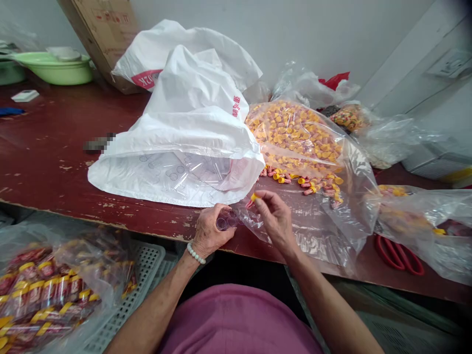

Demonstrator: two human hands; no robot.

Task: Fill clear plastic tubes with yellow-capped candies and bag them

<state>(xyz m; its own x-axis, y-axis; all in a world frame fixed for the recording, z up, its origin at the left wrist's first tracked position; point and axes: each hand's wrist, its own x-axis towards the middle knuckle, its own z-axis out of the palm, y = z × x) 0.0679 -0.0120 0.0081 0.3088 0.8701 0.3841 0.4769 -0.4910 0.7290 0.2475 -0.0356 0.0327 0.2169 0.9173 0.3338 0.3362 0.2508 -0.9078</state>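
— While the left hand (210,231) grasps a clear tube (225,222) at the desk (55,162) edge, where is the cap?

— Pinched in the right hand (275,219) grip: a yellow cap (253,197), just right of and above the tube's open mouth, which points rightward.

A worn dark-red table (47,152) carries a white sack (184,142), clear bags of capsules (295,132), red scissors (398,253) and a green basin (55,66).
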